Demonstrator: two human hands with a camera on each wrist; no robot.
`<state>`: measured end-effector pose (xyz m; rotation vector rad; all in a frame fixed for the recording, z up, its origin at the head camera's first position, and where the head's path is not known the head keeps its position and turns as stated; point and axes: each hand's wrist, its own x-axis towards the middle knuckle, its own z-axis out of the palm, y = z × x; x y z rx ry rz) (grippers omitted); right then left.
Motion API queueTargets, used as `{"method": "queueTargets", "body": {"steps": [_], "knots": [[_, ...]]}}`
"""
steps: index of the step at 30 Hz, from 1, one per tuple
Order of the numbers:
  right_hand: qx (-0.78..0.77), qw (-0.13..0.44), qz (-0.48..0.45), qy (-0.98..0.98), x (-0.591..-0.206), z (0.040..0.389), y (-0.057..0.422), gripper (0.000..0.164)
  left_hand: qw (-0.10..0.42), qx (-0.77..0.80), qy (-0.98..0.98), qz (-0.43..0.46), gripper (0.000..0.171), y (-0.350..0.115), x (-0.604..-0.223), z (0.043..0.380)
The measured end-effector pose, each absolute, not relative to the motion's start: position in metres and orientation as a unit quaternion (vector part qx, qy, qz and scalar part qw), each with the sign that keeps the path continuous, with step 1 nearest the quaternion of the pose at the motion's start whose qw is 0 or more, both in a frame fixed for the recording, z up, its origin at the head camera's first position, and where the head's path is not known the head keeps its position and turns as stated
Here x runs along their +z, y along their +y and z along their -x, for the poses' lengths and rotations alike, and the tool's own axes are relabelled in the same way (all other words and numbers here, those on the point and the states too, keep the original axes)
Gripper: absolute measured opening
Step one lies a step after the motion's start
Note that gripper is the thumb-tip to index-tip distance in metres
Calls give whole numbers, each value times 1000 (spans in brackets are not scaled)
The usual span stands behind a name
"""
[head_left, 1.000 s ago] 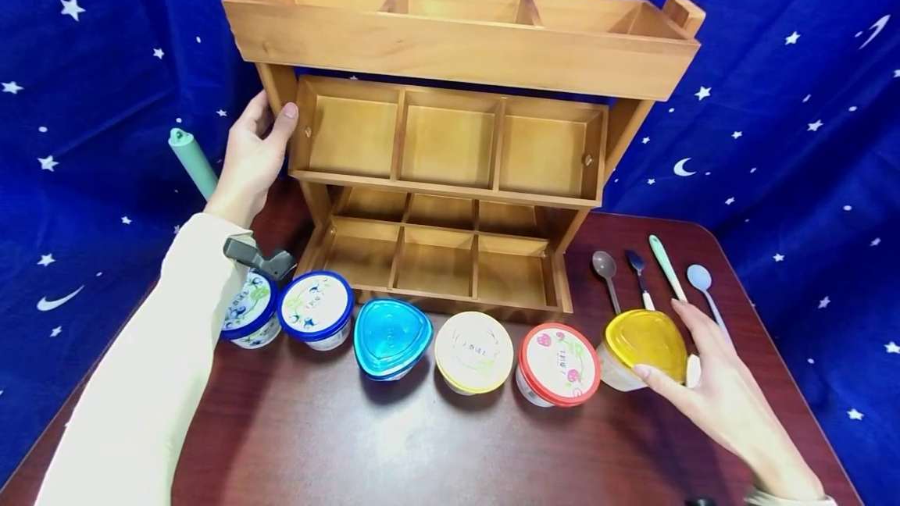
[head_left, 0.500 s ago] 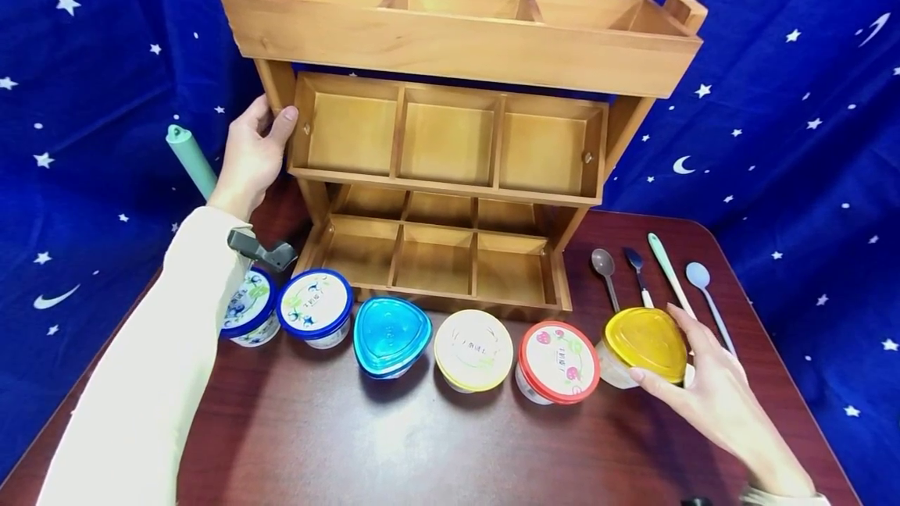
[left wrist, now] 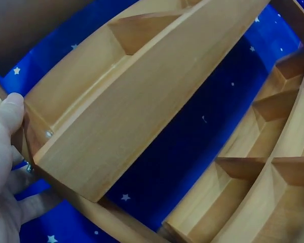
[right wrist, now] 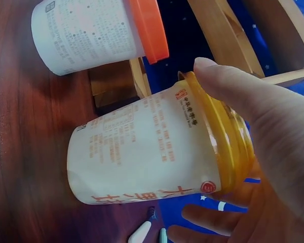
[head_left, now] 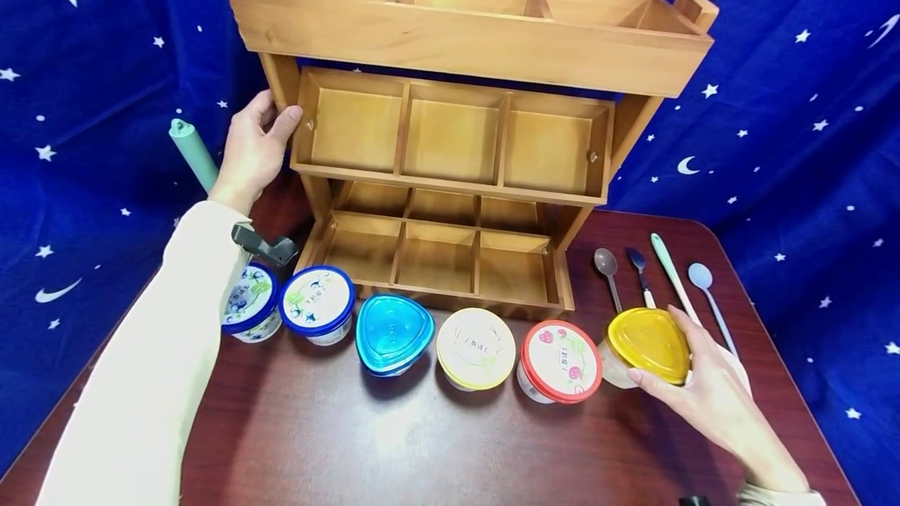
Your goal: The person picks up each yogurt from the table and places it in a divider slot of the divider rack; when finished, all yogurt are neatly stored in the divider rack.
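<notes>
A three-tier wooden rack [head_left: 467, 41] stands on the table, each tier divided into compartments. My left hand [head_left: 255, 148] grips its left side post, with the thumb at the end of the middle tray [head_left: 450, 135]; the left wrist view shows the thumb [left wrist: 10, 109] against that tray's corner and fingers behind. At the right, my right hand [head_left: 713, 393] holds a white cup with a yellow lid [head_left: 648, 343], thumb on one side of the lid and fingers on the other. In the right wrist view the printed cup [right wrist: 142, 152] appears sideways, its base close to the table.
In a row before the rack stand a red-lidded cup [head_left: 561, 361], a pale yellow-lidded cup [head_left: 475, 350], a blue triangular-lidded cup [head_left: 394, 334] and two blue-rimmed cups [head_left: 316, 299]. Several spoons and utensils [head_left: 606, 264] lie at right. A green handle [head_left: 193, 153] rises behind the left arm.
The head view has shifted slightly. Both hands keep their holds, on the rack and on the yellow-lidded cup; the right hand shows hardly any movement.
</notes>
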<state>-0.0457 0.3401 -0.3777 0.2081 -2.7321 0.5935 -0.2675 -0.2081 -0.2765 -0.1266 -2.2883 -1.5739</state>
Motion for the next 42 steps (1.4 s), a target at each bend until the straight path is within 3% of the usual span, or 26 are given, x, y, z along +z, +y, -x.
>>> {"method": "queueTargets", "body": {"steps": [22,35,42], "knots": [[247,165,-32,-954,-384,46,339,94,194,-509,-837,47,42,-212,-278,272],[315,160,-71,-933,-336,77,330,97,193,-506,-840,43,43,-212,-277,270],[327,119,-87,-933,-322,102,309,92,195,-504,-840,45,42,-210,-278,269]]}}
